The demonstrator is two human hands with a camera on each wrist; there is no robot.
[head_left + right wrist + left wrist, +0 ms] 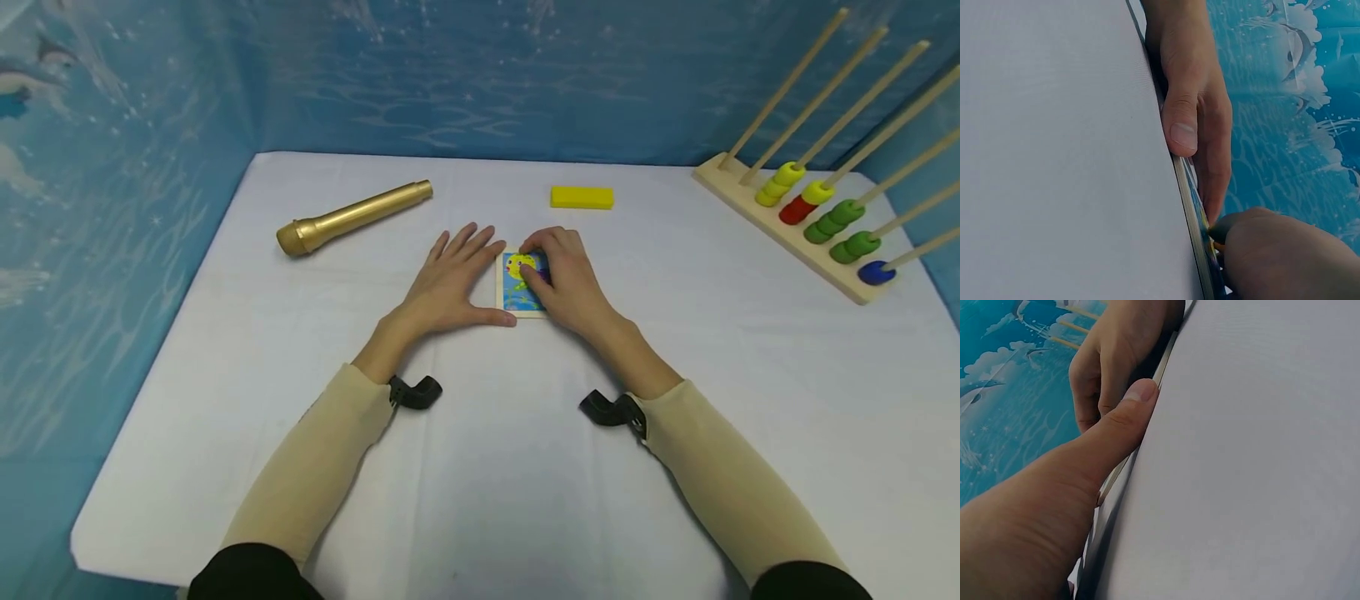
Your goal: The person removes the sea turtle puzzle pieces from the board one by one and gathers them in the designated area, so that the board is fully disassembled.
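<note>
A small square wooden picture board [525,302], showing a yellow cartoon animal on blue, lies on the white table between both hands. My left hand [450,287] is spread flat along its left side, fingers straight; the thumb [1138,400] touches the near edge. Over the board's right half, my right hand [570,279] grips it with bent fingers, index fingertip at the far edge and thumb on the picture. That hand hides the right part of the picture. In the right wrist view the board's pale edge [1190,215] runs beneath the left thumb.
A gold microphone-shaped tube [352,218] lies at the back left of the table [510,467]. Behind the board is a yellow block [582,197]. A wooden bead rack [795,233] with upright rods and coloured beads stands at the back right. Blue sea-patterned sheets [465,83] surround the table.
</note>
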